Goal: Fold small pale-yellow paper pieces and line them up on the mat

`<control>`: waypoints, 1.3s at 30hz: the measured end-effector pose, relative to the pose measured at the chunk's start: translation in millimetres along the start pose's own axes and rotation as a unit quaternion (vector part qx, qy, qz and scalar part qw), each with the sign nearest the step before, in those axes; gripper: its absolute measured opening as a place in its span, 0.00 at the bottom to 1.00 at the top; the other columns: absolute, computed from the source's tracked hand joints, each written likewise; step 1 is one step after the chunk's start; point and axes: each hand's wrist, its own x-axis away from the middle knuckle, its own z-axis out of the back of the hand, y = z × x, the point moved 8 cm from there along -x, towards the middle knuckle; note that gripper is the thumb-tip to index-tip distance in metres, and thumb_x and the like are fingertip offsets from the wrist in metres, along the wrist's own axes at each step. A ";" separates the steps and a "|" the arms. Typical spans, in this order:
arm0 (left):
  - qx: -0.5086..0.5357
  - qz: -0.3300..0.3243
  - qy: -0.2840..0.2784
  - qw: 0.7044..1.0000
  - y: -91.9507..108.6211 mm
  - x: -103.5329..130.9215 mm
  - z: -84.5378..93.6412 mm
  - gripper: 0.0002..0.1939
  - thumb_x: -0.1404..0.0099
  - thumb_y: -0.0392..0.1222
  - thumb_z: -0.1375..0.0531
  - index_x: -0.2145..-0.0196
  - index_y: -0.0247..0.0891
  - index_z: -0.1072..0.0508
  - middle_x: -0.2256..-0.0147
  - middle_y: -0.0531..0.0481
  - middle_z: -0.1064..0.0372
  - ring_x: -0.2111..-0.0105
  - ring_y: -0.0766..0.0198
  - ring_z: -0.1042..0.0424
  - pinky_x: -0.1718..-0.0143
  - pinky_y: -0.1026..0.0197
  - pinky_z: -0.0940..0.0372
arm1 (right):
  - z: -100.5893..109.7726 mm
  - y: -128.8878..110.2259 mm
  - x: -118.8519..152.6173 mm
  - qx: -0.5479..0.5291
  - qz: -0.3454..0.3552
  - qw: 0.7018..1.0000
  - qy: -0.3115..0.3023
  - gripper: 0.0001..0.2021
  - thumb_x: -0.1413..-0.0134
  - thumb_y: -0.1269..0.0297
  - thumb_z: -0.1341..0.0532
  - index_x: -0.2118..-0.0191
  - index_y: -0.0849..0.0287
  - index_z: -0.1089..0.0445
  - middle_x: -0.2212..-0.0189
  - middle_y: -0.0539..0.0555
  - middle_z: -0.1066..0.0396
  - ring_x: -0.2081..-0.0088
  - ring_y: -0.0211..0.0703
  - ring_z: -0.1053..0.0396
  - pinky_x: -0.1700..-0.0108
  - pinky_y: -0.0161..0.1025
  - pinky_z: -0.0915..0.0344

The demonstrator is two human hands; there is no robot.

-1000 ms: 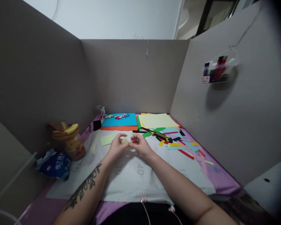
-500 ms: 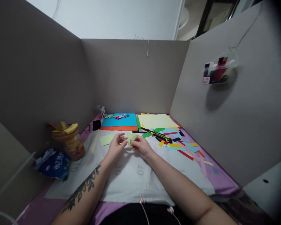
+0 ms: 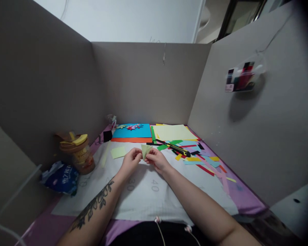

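Observation:
A small pale green folded paper [image 3: 145, 150], roughly triangular, is held up over the middle of the white mat. My right hand [image 3: 157, 160] pinches its lower right part between thumb and fingers. On the other side, my left hand [image 3: 132, 159] has thumb and fingertips closed on the paper's left edge. Just left of that hand lies a flat pale green paper square [image 3: 118, 152]. The folds on the far side of the held paper are hidden.
Coloured paper strips [image 3: 202, 160] and a black-yellow utility knife [image 3: 176, 148] lie at right. Behind are blue paper [image 3: 143, 131] with several folded paper stars [image 3: 132, 127] and pale sheets [image 3: 171, 131]. A lidded cup [image 3: 79, 153] and blue packet [image 3: 60, 177] stand at left. Grey panels [image 3: 149, 82] enclose the table.
My left hand has moved in from beside the paper, and its spread fingers have closed onto the left edge. The folded paper has turned a little in my right hand. The view has shifted slightly.

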 end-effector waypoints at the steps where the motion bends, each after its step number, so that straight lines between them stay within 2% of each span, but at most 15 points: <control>1: 0.011 0.011 -0.005 1.000 -1.9 -0.3 -0.7 0.08 0.43 0.40 0.45 0.66 0.35 0.32 0.71 0.51 0.32 0.71 0.66 0.32 0.70 0.65 0.38 | 0.7 0.2 -0.2 -0.002 0.000 1.000 0.003 0.08 0.67 0.69 0.35 0.76 0.60 0.35 0.82 0.48 0.31 0.80 0.34 0.35 0.77 0.31 0.41; 7: 0.070 0.031 -0.059 0.995 -2.6 0.3 -6.5 0.06 0.46 0.40 0.41 0.70 0.35 0.31 0.72 0.52 0.32 0.72 0.67 0.33 0.68 0.65 0.39 | 1.7 -0.6 0.2 0.007 0.009 1.000 0.008 0.09 0.69 0.69 0.33 0.76 0.60 0.33 0.82 0.48 0.32 0.78 0.35 0.36 0.76 0.32 0.42; 12: 0.073 0.014 -0.069 0.995 8.6 3.5 -11.1 0.09 0.48 0.42 0.38 0.70 0.35 0.31 0.70 0.50 0.32 0.69 0.65 0.32 0.65 0.64 0.38 | 1.8 -2.4 0.8 0.003 0.025 1.000 0.008 0.11 0.71 0.68 0.31 0.78 0.60 0.34 0.81 0.45 0.35 0.78 0.32 0.39 0.73 0.33 0.40; 17: 0.060 -0.003 -0.076 0.995 14.0 5.1 -16.1 0.09 0.48 0.40 0.39 0.68 0.36 0.32 0.70 0.51 0.34 0.71 0.66 0.34 0.67 0.64 0.38 | 4.6 -1.5 -1.2 -0.019 0.029 0.999 0.012 0.12 0.72 0.69 0.31 0.78 0.60 0.35 0.79 0.46 0.34 0.75 0.35 0.36 0.69 0.34 0.37; 23: -0.030 -0.070 -0.012 0.997 21.5 6.5 -6.2 0.04 0.43 0.39 0.43 0.70 0.37 0.31 0.70 0.50 0.32 0.69 0.65 0.33 0.67 0.64 0.39 | 8.3 0.4 -3.4 -0.039 0.026 0.999 0.020 0.10 0.67 0.67 0.33 0.73 0.59 0.34 0.79 0.47 0.32 0.76 0.34 0.35 0.73 0.31 0.38; 28: -0.085 -0.097 0.029 0.991 24.0 7.9 -0.4 0.07 0.42 0.39 0.43 0.66 0.39 0.27 0.66 0.48 0.28 0.67 0.63 0.31 0.65 0.63 0.38 | 5.4 0.5 -2.3 -0.035 0.026 0.999 0.005 0.10 0.65 0.66 0.33 0.74 0.60 0.34 0.78 0.48 0.31 0.77 0.34 0.34 0.73 0.32 0.38; 31: -0.085 -0.102 0.059 0.989 23.7 8.3 5.0 0.05 0.42 0.39 0.43 0.67 0.38 0.29 0.69 0.50 0.29 0.70 0.64 0.31 0.68 0.64 0.38 | 3.8 0.4 -0.8 -0.040 0.024 0.999 -0.003 0.10 0.65 0.66 0.33 0.72 0.59 0.33 0.78 0.49 0.30 0.76 0.35 0.33 0.73 0.32 0.37; 35: -0.095 -0.106 0.067 0.988 24.9 8.7 7.2 0.04 0.43 0.38 0.43 0.71 0.38 0.29 0.71 0.50 0.30 0.70 0.65 0.32 0.69 0.65 0.38 | 1.6 -0.9 0.4 -0.043 0.024 0.999 -0.013 0.10 0.64 0.66 0.33 0.72 0.59 0.33 0.78 0.49 0.29 0.76 0.35 0.33 0.72 0.32 0.37; 39: -0.087 -0.097 0.068 0.989 25.1 9.1 6.4 0.06 0.43 0.41 0.41 0.70 0.38 0.26 0.68 0.47 0.29 0.68 0.62 0.31 0.69 0.64 0.37 | 1.1 -3.6 0.5 -0.049 0.042 0.998 -0.018 0.09 0.63 0.66 0.33 0.72 0.59 0.32 0.77 0.48 0.30 0.75 0.34 0.33 0.71 0.32 0.37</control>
